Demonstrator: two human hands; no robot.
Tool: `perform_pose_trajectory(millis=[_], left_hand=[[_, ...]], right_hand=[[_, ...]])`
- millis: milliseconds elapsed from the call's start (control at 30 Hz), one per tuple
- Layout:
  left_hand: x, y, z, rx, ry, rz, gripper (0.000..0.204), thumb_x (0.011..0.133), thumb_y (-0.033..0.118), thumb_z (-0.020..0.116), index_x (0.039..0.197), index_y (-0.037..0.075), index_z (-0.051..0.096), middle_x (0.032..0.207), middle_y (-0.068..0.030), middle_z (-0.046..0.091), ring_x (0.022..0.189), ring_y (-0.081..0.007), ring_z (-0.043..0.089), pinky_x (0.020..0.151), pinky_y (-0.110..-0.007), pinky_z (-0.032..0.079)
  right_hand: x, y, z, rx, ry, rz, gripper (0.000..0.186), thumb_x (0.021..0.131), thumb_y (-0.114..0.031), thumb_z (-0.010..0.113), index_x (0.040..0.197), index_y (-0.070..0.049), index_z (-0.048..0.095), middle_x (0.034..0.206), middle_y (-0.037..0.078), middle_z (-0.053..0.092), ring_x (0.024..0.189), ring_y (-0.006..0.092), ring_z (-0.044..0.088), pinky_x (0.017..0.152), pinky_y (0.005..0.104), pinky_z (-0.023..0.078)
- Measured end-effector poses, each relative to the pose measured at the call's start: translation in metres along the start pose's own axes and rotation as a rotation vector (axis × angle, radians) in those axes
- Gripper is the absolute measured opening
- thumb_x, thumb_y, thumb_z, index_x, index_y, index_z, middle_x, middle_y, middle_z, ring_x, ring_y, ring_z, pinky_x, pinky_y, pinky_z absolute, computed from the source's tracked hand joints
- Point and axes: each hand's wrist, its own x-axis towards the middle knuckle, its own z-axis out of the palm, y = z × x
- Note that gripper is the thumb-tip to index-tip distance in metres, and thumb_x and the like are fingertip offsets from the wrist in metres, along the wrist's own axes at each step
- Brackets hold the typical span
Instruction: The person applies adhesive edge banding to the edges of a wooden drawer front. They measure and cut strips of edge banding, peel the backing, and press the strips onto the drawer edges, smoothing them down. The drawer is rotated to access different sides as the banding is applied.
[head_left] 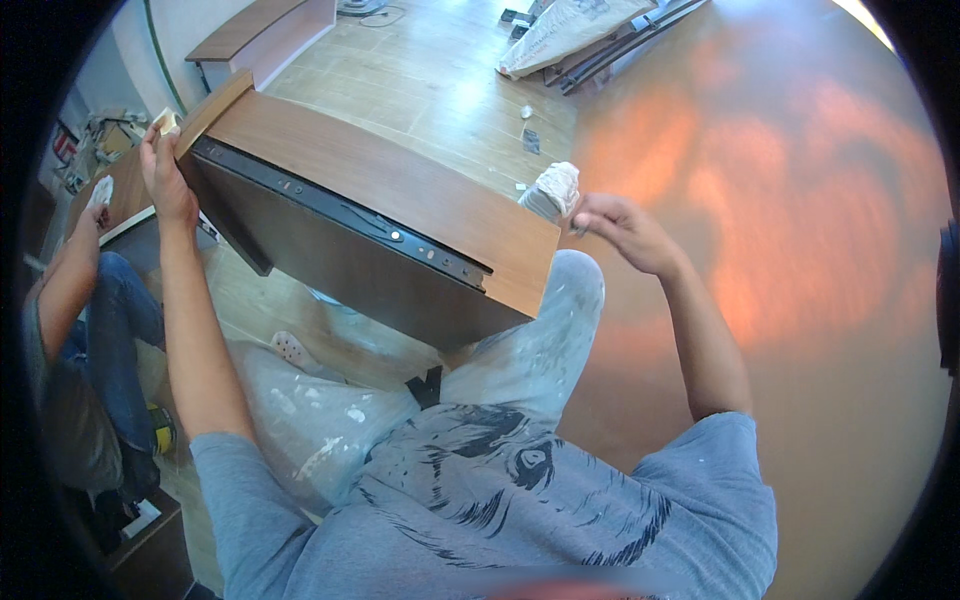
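A wooden drawer (400,180) lies tilted across my lap, with a black metal slide rail (340,205) along its side. My left hand (172,185) is closed round the far left end of the drawer, by its front panel. A small pale yellow piece (166,122), perhaps cloth or sponge, shows at those fingertips. My right hand (625,230) is just off the drawer's right end, fingers pinched together; what they hold, if anything, is too small to name. Close beside it is a crumpled white cloth-like thing (560,184) over a grey ribbed base.
At the left, another person's hand (100,205) holds a white cloth beside a wooden piece. A large brown wooden surface (760,420) fills the right. Beyond lie a white sack (575,35), dark metal bars (630,45) and a wood-topped cabinet (245,30) on the tiled floor (420,90).
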Motion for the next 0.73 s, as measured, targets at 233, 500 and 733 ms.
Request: perform_pose_trajectory(millis=[233, 500, 733], left_hand=[[0.003, -0.001, -0.006, 0.009, 0.015, -0.008, 0.056, 0.099, 0.026, 0.068, 0.143, -0.004, 0.049, 0.131, -0.0140, 0.062, 0.122, -0.0207, 0.060, 0.109, -0.032, 0.044], [0.010, -0.006, -0.011, -0.047, 0.009, -0.018, 0.055, 0.099, 0.025, 0.070, 0.141, -0.003, 0.050, 0.130, -0.0155, 0.063, 0.121, -0.0207, 0.062, 0.106, -0.031, 0.047], [0.016, -0.014, -0.021, -0.089, 0.023, -0.035, 0.061, 0.098, 0.025, 0.073, 0.146, -0.003, 0.047, 0.132, -0.0142, 0.063, 0.126, -0.0218, 0.059, 0.113, -0.034, 0.041]], right_hand=[[-0.053, -0.024, 0.018, 0.184, 0.235, 0.279, 0.026, 0.114, -0.028, 0.053, 0.103, -0.007, 0.062, 0.089, -0.002, 0.060, 0.076, 0.0059, 0.052, 0.069, 0.0237, 0.045], [-0.042, -0.055, 0.055, 0.336, 0.355, 0.310, 0.022, 0.113, -0.028, 0.053, 0.105, -0.009, 0.060, 0.077, -0.004, 0.053, 0.064, 0.0060, 0.047, 0.061, 0.0245, 0.043], [-0.036, -0.053, 0.072, 0.528, 0.431, 0.362, 0.031, 0.104, -0.038, 0.070, 0.101, -0.009, 0.060, 0.070, -0.005, 0.050, 0.059, 0.0063, 0.043, 0.055, 0.0227, 0.038]])
